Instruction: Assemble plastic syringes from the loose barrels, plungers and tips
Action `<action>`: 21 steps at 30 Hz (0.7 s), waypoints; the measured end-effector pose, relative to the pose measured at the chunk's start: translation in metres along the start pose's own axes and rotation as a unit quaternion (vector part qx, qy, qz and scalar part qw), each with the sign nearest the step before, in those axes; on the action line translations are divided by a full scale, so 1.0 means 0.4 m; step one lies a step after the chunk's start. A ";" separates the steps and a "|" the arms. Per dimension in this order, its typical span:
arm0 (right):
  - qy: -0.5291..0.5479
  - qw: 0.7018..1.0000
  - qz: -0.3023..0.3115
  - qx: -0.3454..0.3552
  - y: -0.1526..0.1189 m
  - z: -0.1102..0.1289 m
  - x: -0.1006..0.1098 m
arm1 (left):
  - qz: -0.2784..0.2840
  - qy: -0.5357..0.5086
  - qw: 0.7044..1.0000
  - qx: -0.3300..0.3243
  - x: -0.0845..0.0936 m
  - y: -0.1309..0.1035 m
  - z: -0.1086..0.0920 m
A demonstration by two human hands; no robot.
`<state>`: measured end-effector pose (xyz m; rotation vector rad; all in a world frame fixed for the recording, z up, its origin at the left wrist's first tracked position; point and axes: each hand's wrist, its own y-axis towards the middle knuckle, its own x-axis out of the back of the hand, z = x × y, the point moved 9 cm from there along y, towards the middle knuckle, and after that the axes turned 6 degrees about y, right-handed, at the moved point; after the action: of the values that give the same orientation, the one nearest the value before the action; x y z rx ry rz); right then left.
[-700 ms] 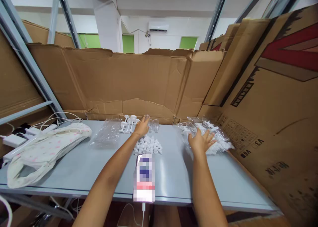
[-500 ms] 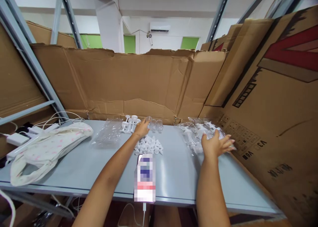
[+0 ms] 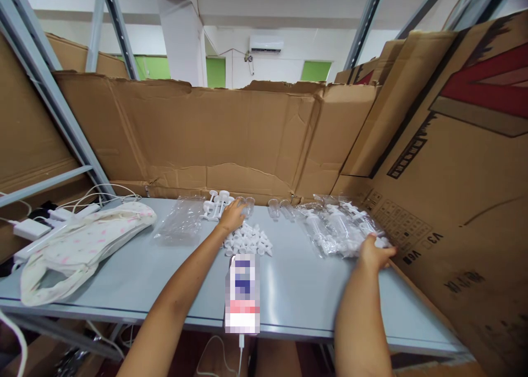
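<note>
My left hand (image 3: 232,216) reaches to the back of the table, its fingers curled round a clear plastic barrel that they partly hide. Another clear barrel (image 3: 249,206) stands just right of the fingertips, and two more clear barrels (image 3: 274,209) sit farther right. White plungers (image 3: 214,205) lie left of this hand, and a pile of small white cone-shaped tips (image 3: 249,239) is in front of it. My right hand (image 3: 375,251) grips the near right corner of the clear plastic bags (image 3: 338,228), which hold white and clear syringe-like parts; some fingers are hidden.
A phone (image 3: 242,294) with a cable lies at the table's front edge. Left are a crumpled clear bag (image 3: 181,220), a pale spotted cloth bag (image 3: 88,250) and a power strip with chargers (image 3: 31,229). Cardboard walls (image 3: 231,129) enclose the back and sides.
My right hand has moved down and right, from spread above the bags to gripping their corner. Two clear barrels now stand farther right, apart from those at my left hand, which shifted slightly left.
</note>
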<state>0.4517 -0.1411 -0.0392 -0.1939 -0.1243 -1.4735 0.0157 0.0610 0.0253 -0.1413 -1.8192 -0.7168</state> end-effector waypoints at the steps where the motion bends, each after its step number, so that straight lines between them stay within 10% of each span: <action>1: 0.008 1.000 -0.007 -0.009 0.010 -0.011 -0.002 | -0.003 0.000 1.000 0.000 0.007 -0.006 0.001; 21: 0.255 0.956 -0.028 0.141 -0.009 0.100 0.037 | -0.059 -0.090 0.994 0.030 0.147 -0.155 0.028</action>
<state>0.4508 -0.1478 0.0031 0.4255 0.0811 -1.4996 -0.0421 0.0025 0.0507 -0.0613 -2.0323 -0.7514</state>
